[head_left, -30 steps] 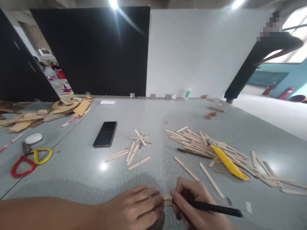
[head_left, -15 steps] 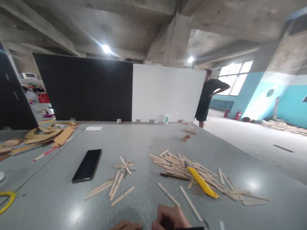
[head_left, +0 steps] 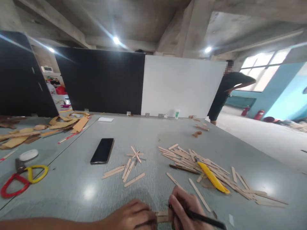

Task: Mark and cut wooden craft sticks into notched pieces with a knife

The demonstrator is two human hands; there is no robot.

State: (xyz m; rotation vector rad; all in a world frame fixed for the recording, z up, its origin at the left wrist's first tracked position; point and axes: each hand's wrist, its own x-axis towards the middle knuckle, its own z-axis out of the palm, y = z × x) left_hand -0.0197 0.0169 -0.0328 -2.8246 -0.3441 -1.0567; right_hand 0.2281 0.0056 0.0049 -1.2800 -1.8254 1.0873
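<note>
At the bottom edge, my left hand lies with fingers pressed on a short piece of wooden stick on the grey table. My right hand is closed round a black pen, its tip at the stick. A heap of wooden craft sticks lies ahead to the right with a yellow utility knife on it. A smaller group of sticks lies ahead of my left hand.
A black phone lies face down at centre left. Red and yellow scissors and a white disc sit at the left, cardboard scraps beyond. A person in dark clothes stands past the table's far right corner.
The view tipped up and then partly back down; both hands, nearly out of frame half a second ago, show again at the bottom edge, still on the stick and the pen.
</note>
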